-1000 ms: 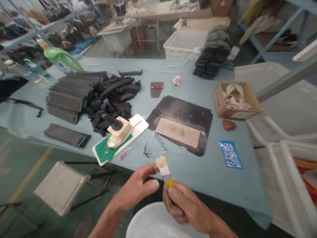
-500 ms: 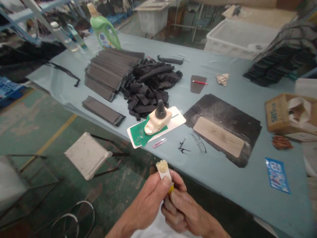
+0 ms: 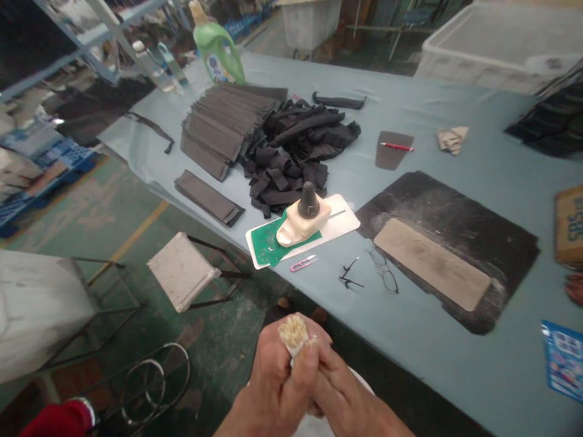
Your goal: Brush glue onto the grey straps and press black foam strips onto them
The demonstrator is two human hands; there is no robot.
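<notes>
A small brush [image 3: 294, 335] with short pale bristles and a white band is clasped low in front of me, its bristles pointing up and away. My left hand [image 3: 273, 370] wraps around it, thumb along the white part. Pressed against it from the other side, my right hand [image 3: 334, 379] is closed on the same brush; the handle is hidden by the fingers. Beyond the hands, a cream block with a black cone-shaped nozzle [image 3: 308, 201] sits on a green and white board [image 3: 346, 213]. Pink thread snips [image 3: 303, 263] lie at the table's near edge.
The blue-covered table [image 3: 401, 358] bears stacked dark strips [image 3: 218, 124], a heap of black bands [image 3: 286, 176], eyeglasses [image 3: 385, 272] and a black sheet [image 3: 514, 243] under a beige panel [image 3: 432, 264]. A stool [image 3: 182, 270] stands left. A green jug [image 3: 218, 51] is at the back.
The view has swung left, so the table's things sit further right. My hands have drawn closer together around the brush, covering the yellow part that showed before.
</notes>
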